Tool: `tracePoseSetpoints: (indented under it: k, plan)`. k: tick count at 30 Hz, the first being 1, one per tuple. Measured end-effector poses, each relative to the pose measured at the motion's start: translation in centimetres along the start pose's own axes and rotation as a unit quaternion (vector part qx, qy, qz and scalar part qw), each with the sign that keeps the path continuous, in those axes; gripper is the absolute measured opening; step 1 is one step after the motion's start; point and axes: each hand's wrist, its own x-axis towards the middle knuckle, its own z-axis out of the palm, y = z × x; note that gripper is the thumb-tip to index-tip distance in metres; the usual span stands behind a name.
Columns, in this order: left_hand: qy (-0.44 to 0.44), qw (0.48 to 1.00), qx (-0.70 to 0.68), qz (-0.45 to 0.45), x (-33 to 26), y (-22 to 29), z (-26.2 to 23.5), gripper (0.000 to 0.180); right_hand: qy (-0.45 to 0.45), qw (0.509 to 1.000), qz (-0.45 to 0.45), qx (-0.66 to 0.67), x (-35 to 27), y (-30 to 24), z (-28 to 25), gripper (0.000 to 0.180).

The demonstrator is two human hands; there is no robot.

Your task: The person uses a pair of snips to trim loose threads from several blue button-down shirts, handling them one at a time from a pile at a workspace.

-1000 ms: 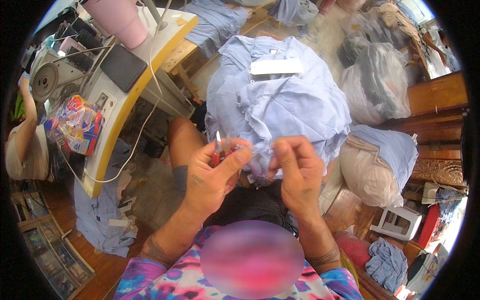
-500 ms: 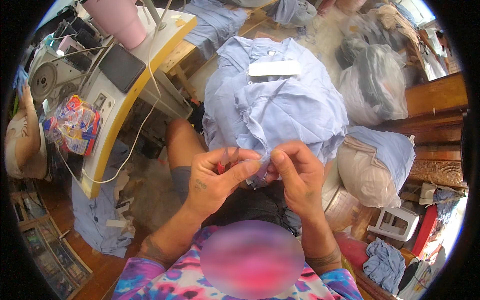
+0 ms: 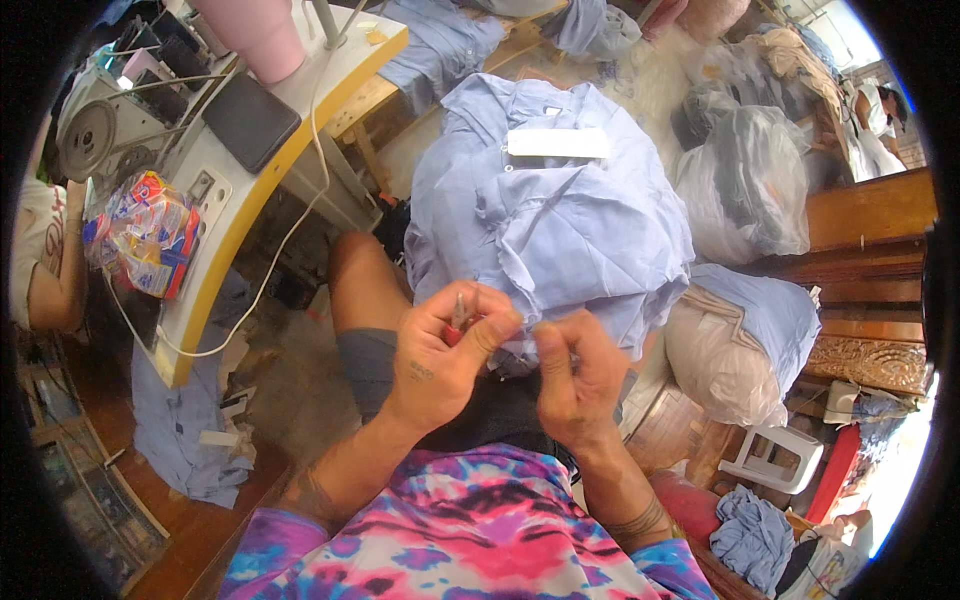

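The right hand [image 3: 578, 378] had sunk lower, its grip impossible to tell; the left hand [image 3: 442, 362] clasped red-handled snips [image 3: 453, 335]. A white tag [image 3: 557, 143] topped blue garments [image 3: 595, 235]; a packet [image 3: 150, 240] bore printing.

Free air above blue garments [image 3: 600, 235], yellow-edged table [image 3: 352, 62] a leftward barrier

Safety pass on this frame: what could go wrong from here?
1. The red-handled snips in the left hand point toward the blue garment; a tip might nick or snag it.
2. The right hand is close to the left, so a slip could perhaps cut it.
3. The white cable hangs in a loop off the table; something might catch it.
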Motion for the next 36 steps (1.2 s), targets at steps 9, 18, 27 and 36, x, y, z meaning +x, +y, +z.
tracePoseSetpoints:
  k: [9,18,27,36]
  plan:
    - [0.049,0.995,-0.071,-0.058,0.3,-0.2,-1.8,0.012,-0.015,1.0,0.006,-0.002,0.8,1.8,-0.5,0.021]
    - [0.149,0.976,-0.152,-0.055,3.3,-1.6,-4.7,0.02,0.042,0.975,0.106,0.192,1.6,2.9,-1.0,0.025]
    - [0.11,0.931,0.289,0.192,0.7,4.0,-1.4,0.03,-0.047,0.959,0.139,0.244,1.9,1.5,-0.6,0.026]
    - [-0.02,0.993,0.116,-0.004,1.1,1.1,-1.5,0.015,-0.071,0.985,0.072,0.142,2.0,1.1,0.7,0.024]
